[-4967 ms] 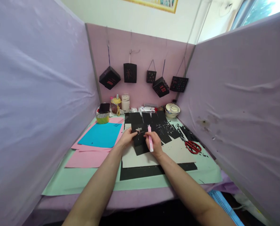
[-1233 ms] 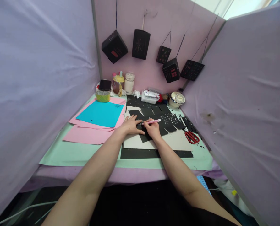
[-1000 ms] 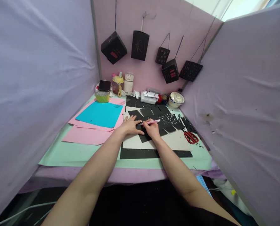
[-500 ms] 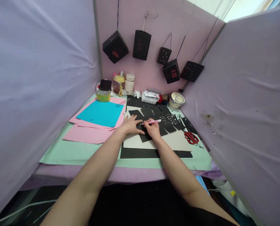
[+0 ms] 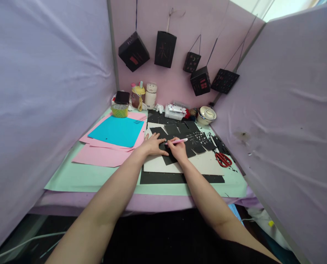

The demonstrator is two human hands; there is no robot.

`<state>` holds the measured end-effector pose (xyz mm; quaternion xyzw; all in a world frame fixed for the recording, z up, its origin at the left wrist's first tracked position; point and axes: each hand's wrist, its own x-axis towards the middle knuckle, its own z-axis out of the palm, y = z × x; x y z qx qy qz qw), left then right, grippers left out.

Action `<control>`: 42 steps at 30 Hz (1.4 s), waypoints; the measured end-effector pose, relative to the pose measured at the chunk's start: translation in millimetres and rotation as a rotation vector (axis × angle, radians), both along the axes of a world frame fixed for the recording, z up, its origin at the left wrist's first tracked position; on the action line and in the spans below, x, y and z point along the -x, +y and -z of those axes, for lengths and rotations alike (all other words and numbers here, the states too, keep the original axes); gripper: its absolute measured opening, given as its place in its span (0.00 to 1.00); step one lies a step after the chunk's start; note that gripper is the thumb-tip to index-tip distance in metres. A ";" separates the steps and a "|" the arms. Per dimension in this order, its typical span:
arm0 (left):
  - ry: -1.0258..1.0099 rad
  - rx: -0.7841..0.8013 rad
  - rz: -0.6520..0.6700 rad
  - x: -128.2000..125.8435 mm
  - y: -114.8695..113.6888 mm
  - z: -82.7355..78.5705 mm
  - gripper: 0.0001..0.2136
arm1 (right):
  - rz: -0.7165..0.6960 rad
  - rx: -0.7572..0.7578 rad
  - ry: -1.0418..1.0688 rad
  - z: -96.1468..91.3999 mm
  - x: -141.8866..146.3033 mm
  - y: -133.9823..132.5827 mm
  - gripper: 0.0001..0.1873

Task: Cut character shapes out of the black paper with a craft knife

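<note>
A sheet of black card with flaps, slits and cut-out shapes lies on a pale board. My left hand rests on the card's left part, fingers spread and palm down. In my right hand is a slim pink pen-shaped tool, pinched near its lower end. Its tip touches or nearly touches the card just right of my left fingers; the tip is too small to make out. White patterned cut-outs show on the card's right side.
Red-handled scissors and black paper scraps lie to the right. Blue and pink sheets are at left. Jars, a clear box and a lidded bowl stand behind. Several black paper lanterns hang above.
The view has tilted slightly, so everything sits a little higher in the picture. Both hands keep nearly the same place on the black card; the pink tool has barely shifted.
</note>
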<state>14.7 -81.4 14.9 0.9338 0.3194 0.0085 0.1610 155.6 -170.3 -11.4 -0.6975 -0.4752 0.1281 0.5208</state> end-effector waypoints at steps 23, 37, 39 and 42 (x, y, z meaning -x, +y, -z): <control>0.011 -0.004 0.002 0.7 -0.9 -0.7 0.45 | 0.011 -0.003 0.012 -2.5 1.8 -1.6 0.10; 0.019 -0.011 0.005 0.3 0.6 1.1 0.47 | 0.015 -0.011 0.017 -0.8 0.9 -0.8 0.10; 0.019 -0.012 0.006 0.3 0.7 1.1 0.47 | 0.016 -0.012 0.019 -0.7 0.8 -0.7 0.10; 0.021 -0.012 0.006 0.5 0.8 1.2 0.47 | 0.016 -0.013 0.022 0.0 0.4 -0.4 0.10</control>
